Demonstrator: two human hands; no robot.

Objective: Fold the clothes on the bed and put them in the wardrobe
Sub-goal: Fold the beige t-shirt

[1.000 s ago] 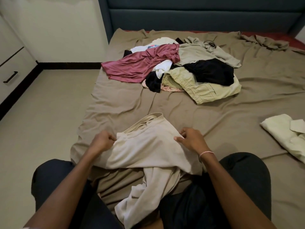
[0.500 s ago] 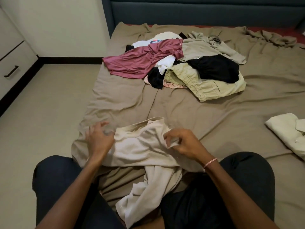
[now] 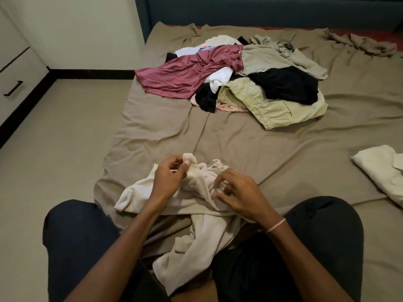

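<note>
A cream garment (image 3: 202, 227) lies bunched at the near edge of the bed (image 3: 250, 144), one part trailing down between my knees. My left hand (image 3: 169, 178) pinches a raised fold of it near its far edge. My right hand (image 3: 237, 192) has its fingers curled into the cloth just to the right. Farther up the bed sits a loose pile of clothes (image 3: 239, 79): a maroon shirt (image 3: 185, 75), a black piece, a pale green piece and white ones. A folded cream shirt (image 3: 379, 166) rests at the right edge.
Bare floor (image 3: 65, 149) runs along the left of the bed. White drawers with a black handle (image 3: 13, 88) stand at the far left. A dark blue headboard (image 3: 261, 12) closes the far end. My knees in dark trousers flank the garment.
Both hands have let go of the spread garment's sides and moved inward. The cloth, flat a second ago, is now gathered into a bunch between them.
</note>
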